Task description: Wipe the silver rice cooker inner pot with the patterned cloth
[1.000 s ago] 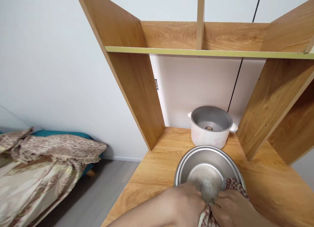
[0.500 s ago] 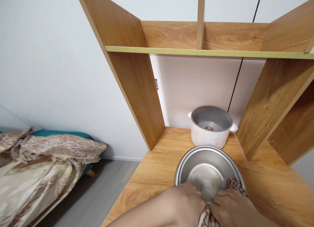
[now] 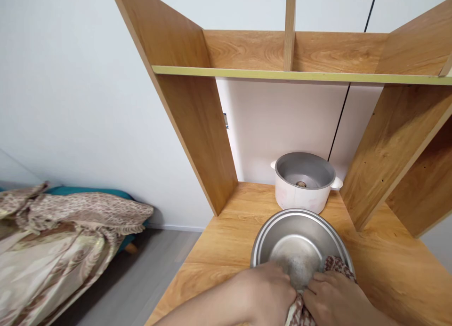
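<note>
A round silver metal pot (image 3: 300, 222) stands on the wooden desktop, with dull stains on its bottom. Over its near rim are both of my hands, closed on a brown-and-white patterned cloth (image 3: 339, 266). My left hand (image 3: 270, 290) grips the cloth at the middle of the near side, its fingertips hidden. Beside it, my right hand (image 3: 330, 293) is wrapped round the same cloth, part of which lies over the pot's right rim. Just behind the pot sits a white rice cooker body (image 3: 300, 198) without a lid, its grey inside showing a round piece at the bottom.
Wooden side panels (image 3: 197, 142) and a shelf with a yellowish edge (image 3: 247, 73) frame the desktop (image 3: 208, 250). At the left, a patterned cover (image 3: 88, 213) lies over a teal piece of furniture on the grey floor (image 3: 148, 265).
</note>
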Demonstrator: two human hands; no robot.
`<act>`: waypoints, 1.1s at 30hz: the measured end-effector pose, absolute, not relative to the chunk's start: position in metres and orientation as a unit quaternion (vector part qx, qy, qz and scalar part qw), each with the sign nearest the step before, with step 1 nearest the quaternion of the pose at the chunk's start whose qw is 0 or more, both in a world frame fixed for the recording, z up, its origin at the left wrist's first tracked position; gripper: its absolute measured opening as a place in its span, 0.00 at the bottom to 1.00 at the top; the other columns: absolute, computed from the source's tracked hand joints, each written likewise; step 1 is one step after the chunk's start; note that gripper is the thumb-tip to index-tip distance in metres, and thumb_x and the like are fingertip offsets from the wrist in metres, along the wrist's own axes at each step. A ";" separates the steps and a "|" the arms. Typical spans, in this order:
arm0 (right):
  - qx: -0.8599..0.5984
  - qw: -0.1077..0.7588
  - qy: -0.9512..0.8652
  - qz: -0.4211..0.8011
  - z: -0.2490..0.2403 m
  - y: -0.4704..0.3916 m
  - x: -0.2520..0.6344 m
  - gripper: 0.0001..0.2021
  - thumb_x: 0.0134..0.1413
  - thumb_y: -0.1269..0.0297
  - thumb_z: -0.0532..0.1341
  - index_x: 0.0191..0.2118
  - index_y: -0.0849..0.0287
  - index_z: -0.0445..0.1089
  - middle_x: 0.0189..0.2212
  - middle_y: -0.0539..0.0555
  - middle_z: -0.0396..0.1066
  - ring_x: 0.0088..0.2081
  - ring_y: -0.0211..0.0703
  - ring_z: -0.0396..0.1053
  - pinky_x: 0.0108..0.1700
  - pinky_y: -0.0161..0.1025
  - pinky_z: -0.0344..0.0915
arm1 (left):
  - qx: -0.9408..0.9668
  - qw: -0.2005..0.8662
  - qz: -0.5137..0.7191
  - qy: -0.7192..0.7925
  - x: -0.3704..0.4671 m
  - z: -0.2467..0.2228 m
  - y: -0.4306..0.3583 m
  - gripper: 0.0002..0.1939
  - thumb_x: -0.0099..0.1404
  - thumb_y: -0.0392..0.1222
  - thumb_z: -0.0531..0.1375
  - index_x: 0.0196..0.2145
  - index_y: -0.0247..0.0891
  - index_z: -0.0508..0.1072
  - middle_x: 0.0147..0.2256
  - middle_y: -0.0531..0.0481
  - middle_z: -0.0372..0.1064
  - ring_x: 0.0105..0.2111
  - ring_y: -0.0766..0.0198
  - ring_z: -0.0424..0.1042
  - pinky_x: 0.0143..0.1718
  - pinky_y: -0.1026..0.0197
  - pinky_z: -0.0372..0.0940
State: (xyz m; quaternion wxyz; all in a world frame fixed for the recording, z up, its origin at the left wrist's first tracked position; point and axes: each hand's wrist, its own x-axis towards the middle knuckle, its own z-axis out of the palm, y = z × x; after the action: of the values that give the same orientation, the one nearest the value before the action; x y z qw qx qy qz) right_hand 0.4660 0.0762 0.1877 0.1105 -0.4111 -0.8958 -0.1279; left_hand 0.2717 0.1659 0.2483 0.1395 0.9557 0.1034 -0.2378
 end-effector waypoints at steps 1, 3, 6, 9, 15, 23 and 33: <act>-0.413 0.109 -0.895 -0.126 0.188 0.076 0.466 0.15 0.56 0.59 0.72 0.26 0.54 0.67 0.22 0.47 0.75 0.25 0.44 0.72 0.28 0.43 0.57 | 0.955 0.137 -0.243 0.105 0.272 0.250 0.165 0.11 0.58 0.46 0.67 0.21 0.40 0.75 0.23 0.45 0.78 0.23 0.52 0.76 0.24 0.55 0.66; -0.416 0.107 -0.894 -0.122 0.188 0.076 0.466 0.14 0.54 0.60 0.73 0.26 0.54 0.67 0.23 0.47 0.76 0.25 0.45 0.73 0.28 0.42 0.57 | 0.950 0.131 -0.263 0.107 0.274 0.256 0.164 0.11 0.59 0.46 0.67 0.23 0.39 0.76 0.25 0.43 0.79 0.24 0.52 0.77 0.24 0.55 0.66; -0.421 0.108 -0.893 -0.116 0.187 0.077 0.466 0.14 0.52 0.62 0.74 0.27 0.54 0.68 0.23 0.47 0.76 0.26 0.45 0.73 0.29 0.42 0.58 | 0.945 0.121 -0.285 0.106 0.277 0.264 0.161 0.11 0.61 0.46 0.65 0.25 0.38 0.78 0.27 0.42 0.80 0.26 0.52 0.79 0.25 0.56 0.66; -0.421 0.109 -0.893 -0.117 0.186 0.077 0.466 0.14 0.52 0.62 0.73 0.26 0.55 0.68 0.23 0.48 0.76 0.26 0.45 0.73 0.29 0.42 0.57 | 0.944 0.121 -0.288 0.106 0.278 0.268 0.160 0.10 0.61 0.45 0.64 0.26 0.38 0.79 0.26 0.42 0.80 0.25 0.51 0.78 0.25 0.55 0.67; -0.421 0.129 -0.890 -0.120 0.185 0.076 0.465 0.14 0.48 0.61 0.75 0.26 0.54 0.68 0.23 0.46 0.76 0.25 0.45 0.73 0.28 0.43 0.57 | 0.945 0.114 -0.289 0.101 0.278 0.271 0.161 0.11 0.62 0.46 0.65 0.28 0.37 0.80 0.28 0.41 0.81 0.26 0.51 0.79 0.25 0.55 0.67; -0.422 0.124 -0.890 -0.125 0.190 0.076 0.465 0.14 0.47 0.62 0.76 0.26 0.54 0.68 0.23 0.46 0.76 0.24 0.45 0.73 0.27 0.43 0.57 | 0.954 0.123 -0.253 0.101 0.276 0.265 0.161 0.22 0.59 0.45 0.67 0.15 0.41 0.60 0.21 0.45 0.75 0.23 0.55 0.77 0.19 0.59 0.59; -0.432 0.103 -0.889 -0.112 0.191 0.077 0.466 0.14 0.49 0.60 0.75 0.27 0.54 0.70 0.24 0.47 0.77 0.26 0.46 0.75 0.29 0.43 0.59 | 0.970 0.119 -0.187 0.098 0.267 0.254 0.160 0.14 0.56 0.43 0.68 0.17 0.42 0.69 0.20 0.47 0.75 0.21 0.54 0.75 0.20 0.57 0.60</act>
State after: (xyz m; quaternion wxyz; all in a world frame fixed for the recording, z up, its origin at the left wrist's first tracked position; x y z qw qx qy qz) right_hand 0.4657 0.0772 0.1910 0.1026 -0.4317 -0.8891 -0.1125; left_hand 0.2671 0.1604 0.2539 0.1194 0.9702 0.0978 -0.1868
